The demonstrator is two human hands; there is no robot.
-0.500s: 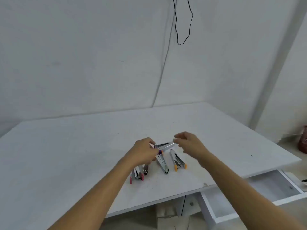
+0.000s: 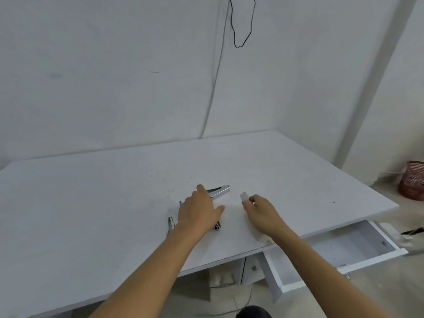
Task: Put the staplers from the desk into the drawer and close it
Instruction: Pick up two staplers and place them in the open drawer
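Note:
Several staplers lie near the front middle of the white desk [image 2: 114, 203]. My left hand [image 2: 199, 212] rests palm-down on them with its fingers apart. A silver stapler [image 2: 220, 190] sticks out past its index finger, a pink-ended stapler [image 2: 171, 226] shows at its left, and a black stapler end [image 2: 217, 226] below the thumb. My right hand [image 2: 261, 210] is just to the right with its fingers closed on a blurred pale stapler [image 2: 244, 196]. The white drawer [image 2: 378, 259] stands pulled open under the desk's right front edge, nothing visible inside.
A red mesh basket [image 2: 413, 180] sits on the floor at far right. A black cable [image 2: 241, 31] hangs down the wall behind the desk. Under the desk there is a small cabinet front with a knob [image 2: 253, 268].
My left hand has lowered flat onto the staplers. My right hand has drawn away to the right. The orange-ended stapler no longer shows on the desk.

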